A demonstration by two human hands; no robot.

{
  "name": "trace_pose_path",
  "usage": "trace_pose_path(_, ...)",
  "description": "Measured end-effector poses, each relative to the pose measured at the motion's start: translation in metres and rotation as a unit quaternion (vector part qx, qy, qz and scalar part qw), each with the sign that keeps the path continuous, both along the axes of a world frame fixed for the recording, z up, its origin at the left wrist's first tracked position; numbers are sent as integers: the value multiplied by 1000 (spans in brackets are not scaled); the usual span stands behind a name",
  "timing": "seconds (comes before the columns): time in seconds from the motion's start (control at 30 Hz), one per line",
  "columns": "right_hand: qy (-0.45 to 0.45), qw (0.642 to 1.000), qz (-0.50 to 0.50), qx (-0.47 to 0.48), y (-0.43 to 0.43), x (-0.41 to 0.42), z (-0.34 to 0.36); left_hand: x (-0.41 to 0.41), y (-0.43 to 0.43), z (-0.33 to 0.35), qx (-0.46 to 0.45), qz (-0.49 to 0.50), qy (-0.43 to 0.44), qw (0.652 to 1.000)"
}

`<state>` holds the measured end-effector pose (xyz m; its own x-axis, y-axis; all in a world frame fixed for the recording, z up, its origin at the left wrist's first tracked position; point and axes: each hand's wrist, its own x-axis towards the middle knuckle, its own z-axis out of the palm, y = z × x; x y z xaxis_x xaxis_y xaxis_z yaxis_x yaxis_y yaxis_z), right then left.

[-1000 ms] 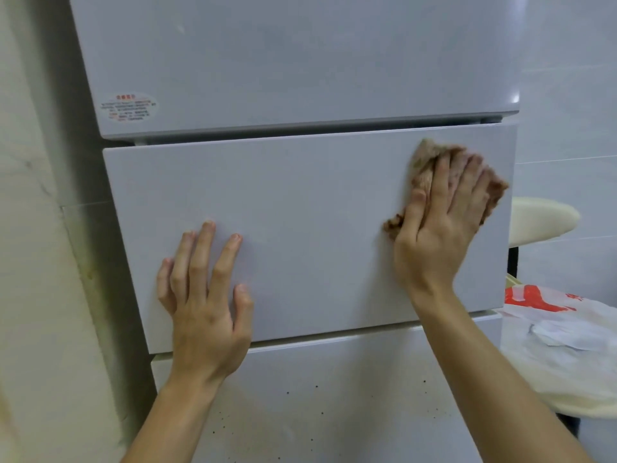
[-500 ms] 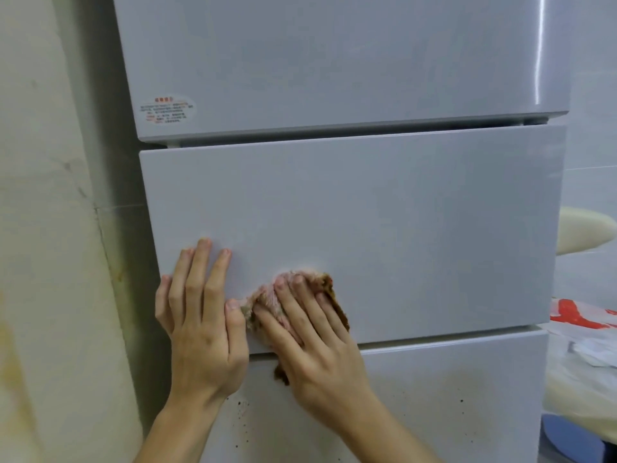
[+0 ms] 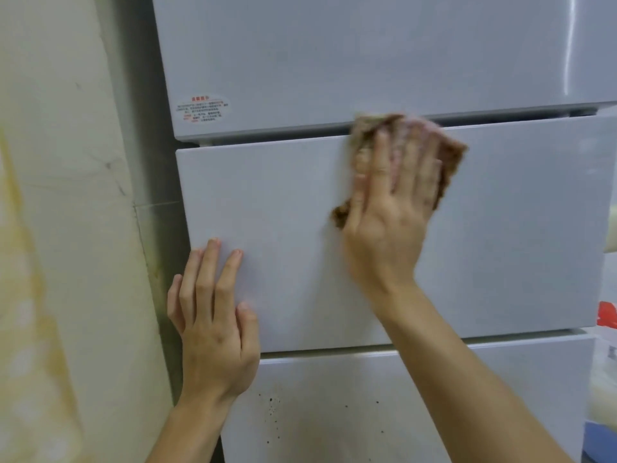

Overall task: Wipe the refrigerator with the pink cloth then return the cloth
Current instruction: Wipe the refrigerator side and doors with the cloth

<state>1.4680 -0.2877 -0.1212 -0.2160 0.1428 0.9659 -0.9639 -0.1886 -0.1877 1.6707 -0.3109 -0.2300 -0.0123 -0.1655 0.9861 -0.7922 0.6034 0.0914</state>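
The white refrigerator (image 3: 300, 212) fills the view with three stacked door fronts. My right hand (image 3: 390, 208) lies flat on the pink-brown cloth (image 3: 449, 158) and presses it against the top edge of the middle drawer front, just under the gap to the upper door. The cloth's edges stick out above, to the right and at the lower left of my fingers. My left hand (image 3: 213, 315) rests flat with fingers apart on the drawer's lower left corner and holds nothing.
A stained cream wall (image 3: 60, 228) stands close on the left of the fridge. The bottom door (image 3: 334, 412) carries dark specks. A sticker (image 3: 203, 108) sits on the upper door. At the right edge a red-and-white bag (image 3: 606, 317) shows.
My right hand has swept the cloth from the drawer's lower left, beside my left hand, up and right to its top edge. My left hand has stayed in place.
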Motion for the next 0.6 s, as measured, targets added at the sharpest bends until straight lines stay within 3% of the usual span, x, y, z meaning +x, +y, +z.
trace_pose_path(0.17,195,978,48,63,-2,58,-48,24,-6,2,1,22,11,1000)
trace_pose_path(0.33,365,911,38,190,10,56,-145,48,-11,3,27,41,8,999)
trace_pose_path(0.47,347,915,37,204,16,46,-140,56,-15,2,48,36,-5,998)
trace_pose_path(0.6,175,977,46,111,12,45,-72,63,-18,2,46,39,-15,998)
